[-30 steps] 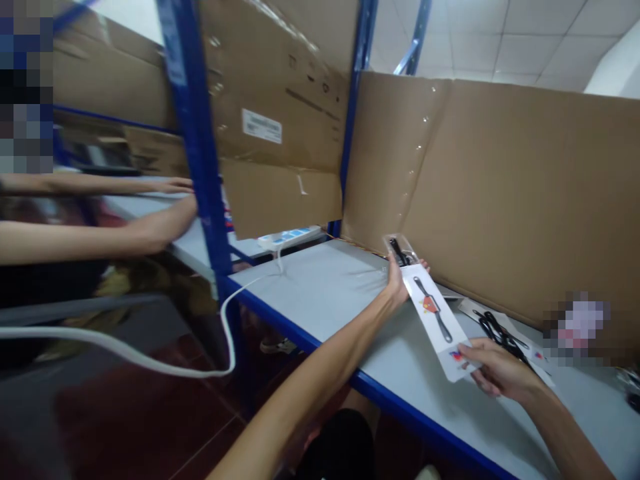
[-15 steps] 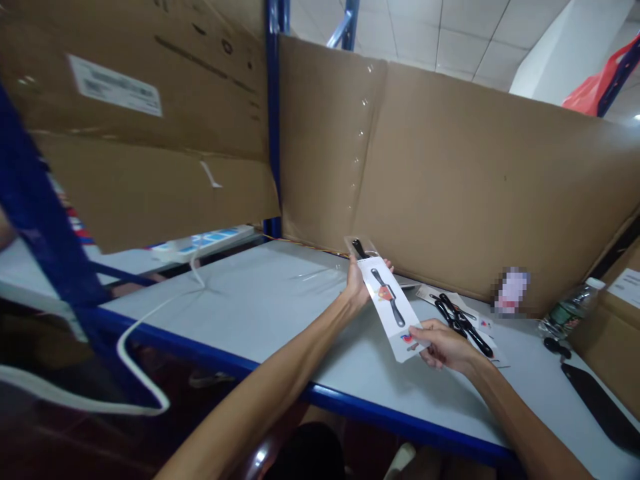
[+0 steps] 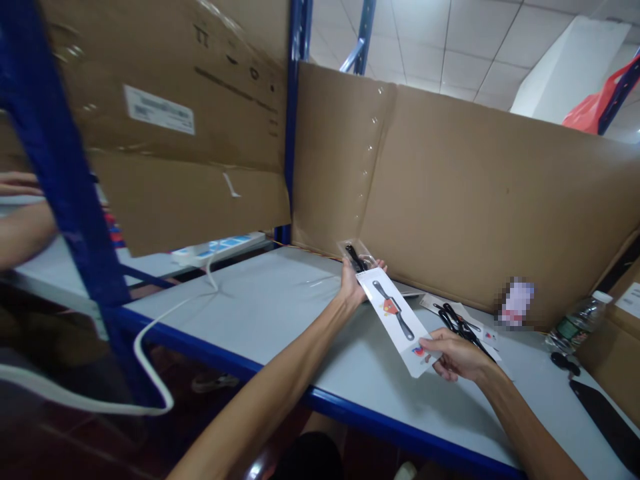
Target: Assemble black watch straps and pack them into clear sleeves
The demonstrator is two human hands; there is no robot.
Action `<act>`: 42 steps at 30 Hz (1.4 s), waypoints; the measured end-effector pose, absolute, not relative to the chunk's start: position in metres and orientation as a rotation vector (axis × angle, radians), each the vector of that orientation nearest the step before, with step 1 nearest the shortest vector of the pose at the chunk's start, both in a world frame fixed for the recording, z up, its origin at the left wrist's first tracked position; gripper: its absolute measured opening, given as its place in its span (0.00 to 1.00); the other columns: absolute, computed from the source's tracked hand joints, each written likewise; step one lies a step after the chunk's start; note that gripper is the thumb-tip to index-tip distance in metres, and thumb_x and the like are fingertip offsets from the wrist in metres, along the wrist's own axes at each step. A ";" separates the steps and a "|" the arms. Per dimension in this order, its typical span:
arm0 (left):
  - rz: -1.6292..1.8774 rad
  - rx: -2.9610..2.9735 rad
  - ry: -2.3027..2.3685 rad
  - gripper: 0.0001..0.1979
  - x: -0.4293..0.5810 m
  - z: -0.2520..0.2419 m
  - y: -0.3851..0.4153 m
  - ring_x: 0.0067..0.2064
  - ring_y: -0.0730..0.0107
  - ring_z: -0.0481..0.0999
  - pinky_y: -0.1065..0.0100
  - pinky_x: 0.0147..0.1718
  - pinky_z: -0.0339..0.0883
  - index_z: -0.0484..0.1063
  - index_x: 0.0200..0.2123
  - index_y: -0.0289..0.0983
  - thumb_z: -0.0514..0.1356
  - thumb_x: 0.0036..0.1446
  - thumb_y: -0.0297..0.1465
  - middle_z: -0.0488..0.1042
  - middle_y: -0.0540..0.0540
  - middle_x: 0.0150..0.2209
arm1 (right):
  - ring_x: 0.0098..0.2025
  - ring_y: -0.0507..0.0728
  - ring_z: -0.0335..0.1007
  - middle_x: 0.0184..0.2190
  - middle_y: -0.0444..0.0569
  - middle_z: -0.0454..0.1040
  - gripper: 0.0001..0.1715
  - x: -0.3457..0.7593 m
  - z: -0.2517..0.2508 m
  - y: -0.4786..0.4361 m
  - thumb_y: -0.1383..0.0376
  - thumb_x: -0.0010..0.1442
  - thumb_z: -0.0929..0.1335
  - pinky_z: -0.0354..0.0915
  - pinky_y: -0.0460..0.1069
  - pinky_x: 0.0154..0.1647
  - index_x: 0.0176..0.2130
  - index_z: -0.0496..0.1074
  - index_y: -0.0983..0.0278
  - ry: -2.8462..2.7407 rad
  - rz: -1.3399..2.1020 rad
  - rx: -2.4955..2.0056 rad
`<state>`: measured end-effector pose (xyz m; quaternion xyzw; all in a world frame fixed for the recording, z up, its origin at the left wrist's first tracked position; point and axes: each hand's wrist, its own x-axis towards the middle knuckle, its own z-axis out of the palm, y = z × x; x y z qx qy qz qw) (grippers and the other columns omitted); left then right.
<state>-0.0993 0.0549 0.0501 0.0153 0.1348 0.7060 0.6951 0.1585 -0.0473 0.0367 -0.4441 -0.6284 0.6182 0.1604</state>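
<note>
I hold a long white packaging card [image 3: 397, 319] with a black strap printed on it, above the grey table [image 3: 280, 307]. My left hand [image 3: 353, 283] grips the card's far end, where a clear plastic sleeve with a black strap pokes out. My right hand [image 3: 457, 355] pinches the near end of the card. Just right of my right hand, loose black straps [image 3: 463, 325] lie on more white cards on the table.
A tall cardboard wall [image 3: 480, 193] lines the table's back. A white power strip [image 3: 220, 248] and its cable sit at the left. A plastic bottle [image 3: 575, 323] and a black flat object [image 3: 603, 420] lie at the right. Another person's arms [image 3: 20, 227] show at far left.
The view swung right and then slightly back left. Both hands keep hold of the same card, which stays above the table near the cardboard wall.
</note>
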 end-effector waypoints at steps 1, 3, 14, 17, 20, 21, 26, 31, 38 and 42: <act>1.569 0.038 0.305 0.30 -0.100 0.050 0.055 0.41 0.52 0.81 0.48 0.45 0.75 0.69 0.32 0.38 0.43 0.66 0.55 0.78 0.37 0.35 | 0.11 0.46 0.57 0.14 0.39 0.68 0.30 0.158 0.036 -0.048 0.41 0.50 0.74 0.48 0.43 0.10 0.29 0.73 0.65 -1.798 1.782 -1.269; 1.548 0.048 0.307 0.29 -0.099 0.049 0.055 0.41 0.52 0.81 0.48 0.44 0.75 0.69 0.32 0.38 0.43 0.67 0.55 0.78 0.37 0.36 | 0.12 0.47 0.58 0.14 0.39 0.68 0.31 0.157 0.034 -0.048 0.41 0.49 0.75 0.49 0.43 0.11 0.29 0.74 0.65 -1.817 1.815 -1.254; 1.517 0.190 0.307 0.27 -0.085 0.039 0.050 0.38 0.54 0.82 0.52 0.43 0.76 0.71 0.36 0.36 0.45 0.68 0.52 0.79 0.38 0.33 | 0.14 0.46 0.58 0.15 0.39 0.67 0.27 0.147 0.016 -0.044 0.44 0.57 0.72 0.51 0.42 0.13 0.33 0.73 0.66 -1.790 1.831 -1.285; 1.526 0.202 0.304 0.29 -0.084 0.038 0.050 0.37 0.54 0.82 0.53 0.42 0.76 0.72 0.37 0.36 0.44 0.68 0.52 0.79 0.37 0.33 | 0.13 0.47 0.56 0.13 0.38 0.64 0.29 0.145 0.011 -0.042 0.42 0.56 0.72 0.49 0.42 0.12 0.32 0.73 0.66 -1.801 1.815 -1.289; 1.534 0.210 0.305 0.29 -0.082 0.038 0.049 0.36 0.54 0.82 0.53 0.41 0.77 0.73 0.38 0.35 0.44 0.68 0.52 0.79 0.37 0.32 | 0.14 0.46 0.55 0.15 0.38 0.65 0.29 0.143 0.011 -0.043 0.42 0.55 0.72 0.48 0.42 0.12 0.32 0.72 0.66 -1.765 1.781 -1.308; 1.531 0.209 0.309 0.30 -0.080 0.038 0.048 0.36 0.54 0.82 0.53 0.42 0.77 0.74 0.39 0.35 0.44 0.68 0.52 0.79 0.37 0.32 | 0.14 0.46 0.54 0.15 0.38 0.64 0.29 0.142 0.012 -0.044 0.42 0.55 0.72 0.48 0.42 0.12 0.32 0.72 0.66 -1.752 1.768 -1.314; 1.460 0.218 0.324 0.32 -0.061 0.032 0.038 0.40 0.51 0.83 0.51 0.45 0.76 0.74 0.49 0.31 0.45 0.68 0.52 0.81 0.33 0.36 | 0.13 0.46 0.48 0.12 0.34 0.59 0.28 0.138 0.017 -0.046 0.42 0.56 0.72 0.45 0.43 0.13 0.32 0.71 0.64 -1.661 1.730 -1.296; 1.352 0.251 0.322 0.34 -0.038 0.025 0.026 0.38 0.51 0.83 0.51 0.44 0.77 0.74 0.51 0.28 0.44 0.68 0.52 0.81 0.32 0.37 | 0.13 0.44 0.41 0.11 0.32 0.55 0.33 0.137 0.018 -0.045 0.39 0.48 0.76 0.46 0.44 0.15 0.31 0.70 0.64 -1.524 1.762 -1.133; 1.329 0.315 0.388 0.30 -0.046 0.022 0.029 0.35 0.51 0.82 0.53 0.39 0.77 0.74 0.51 0.28 0.45 0.68 0.46 0.81 0.33 0.35 | 0.17 0.45 0.52 0.17 0.36 0.64 0.30 0.132 0.030 -0.051 0.46 0.44 0.80 0.50 0.44 0.16 0.34 0.73 0.65 -1.461 1.765 -1.028; 1.386 0.272 0.433 0.29 -0.054 0.023 0.033 0.35 0.51 0.82 0.53 0.38 0.77 0.72 0.53 0.28 0.44 0.68 0.44 0.81 0.34 0.35 | 0.20 0.47 0.60 0.20 0.38 0.67 0.25 0.133 0.030 -0.050 0.51 0.48 0.79 0.53 0.43 0.18 0.37 0.74 0.65 -1.642 1.622 -0.930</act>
